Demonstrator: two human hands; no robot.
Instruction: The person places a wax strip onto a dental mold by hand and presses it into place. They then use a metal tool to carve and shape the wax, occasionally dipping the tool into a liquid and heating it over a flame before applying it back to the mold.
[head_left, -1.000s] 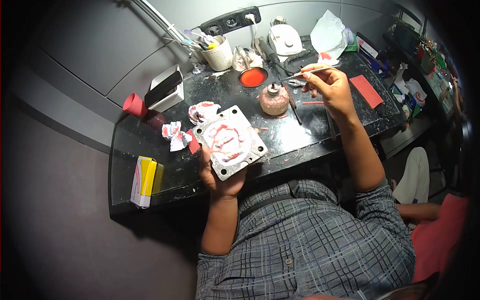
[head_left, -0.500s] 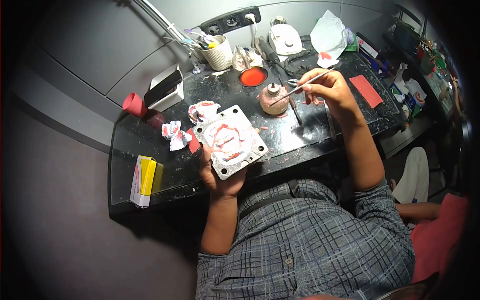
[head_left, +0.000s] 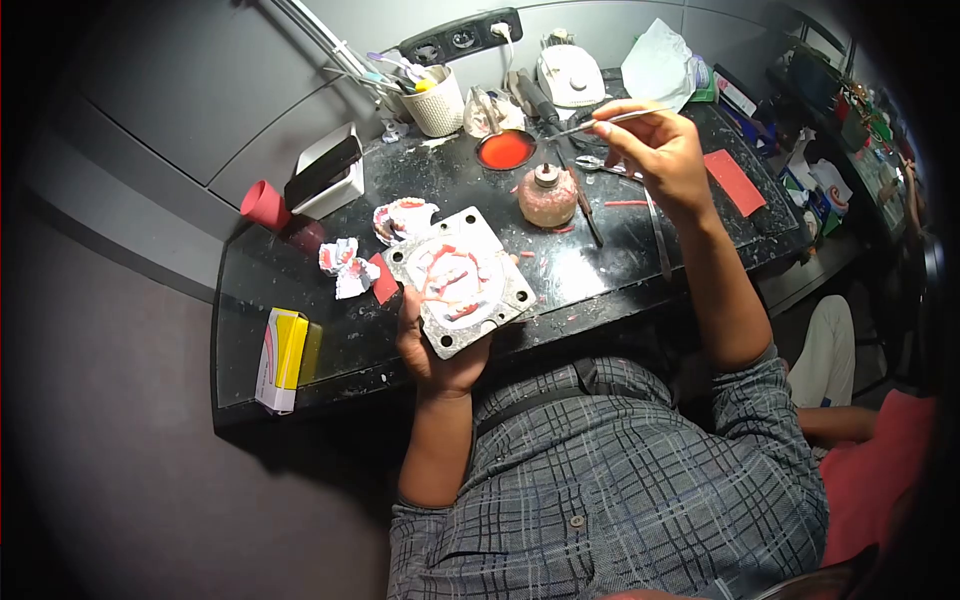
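My left hand is wrapped round the lower left edge of a square metal dental flask half, tilted toward me. White plaster with pink-red wax in an arch fills its middle. Up at the right, my right hand pinches a thin metal wax tool between thumb and fingertips. The tool's end points left, near a round dish of red wax. Below it stands a glass spirit burner, speckled with pink bits.
Plaster dental models lie left of the flask. Other instruments rest beside the burner. A red wax sheet lies at the right, a yellow-and-white box at the left edge. Behind stand a tool cup and a white device. Someone in red sits at the right.
My right hand has risen with the wax tool, whose end has gone from in front of the burner up toward the red wax dish. My left hand and the flask have barely moved.
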